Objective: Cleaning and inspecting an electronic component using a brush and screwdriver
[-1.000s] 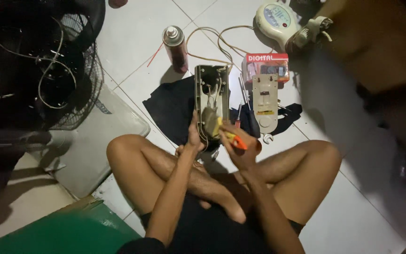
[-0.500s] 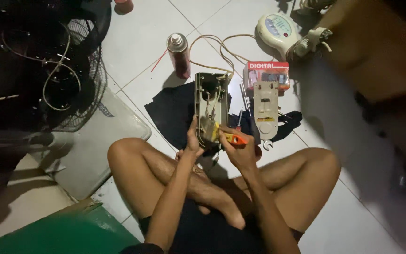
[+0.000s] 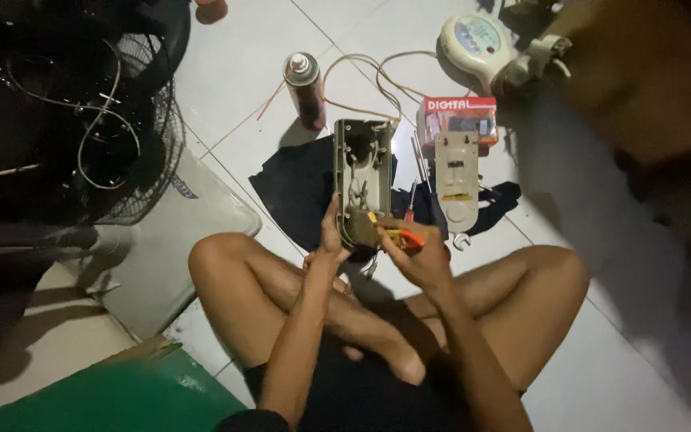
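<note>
Head view — two hands [image 3: 331,240] [image 3: 421,258], one housing [image 3: 361,180]

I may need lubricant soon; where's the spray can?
In the head view, the spray can stands on the white tiled floor, upper left of the opened casing, beside the fan grille.

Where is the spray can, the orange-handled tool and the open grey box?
Dark red spray can [image 3: 307,90], head view, on its body.
Orange-handled tool [image 3: 406,237], head view, on its handle.
Open grey plastic box [image 3: 363,172], head view, on its inside.
</note>
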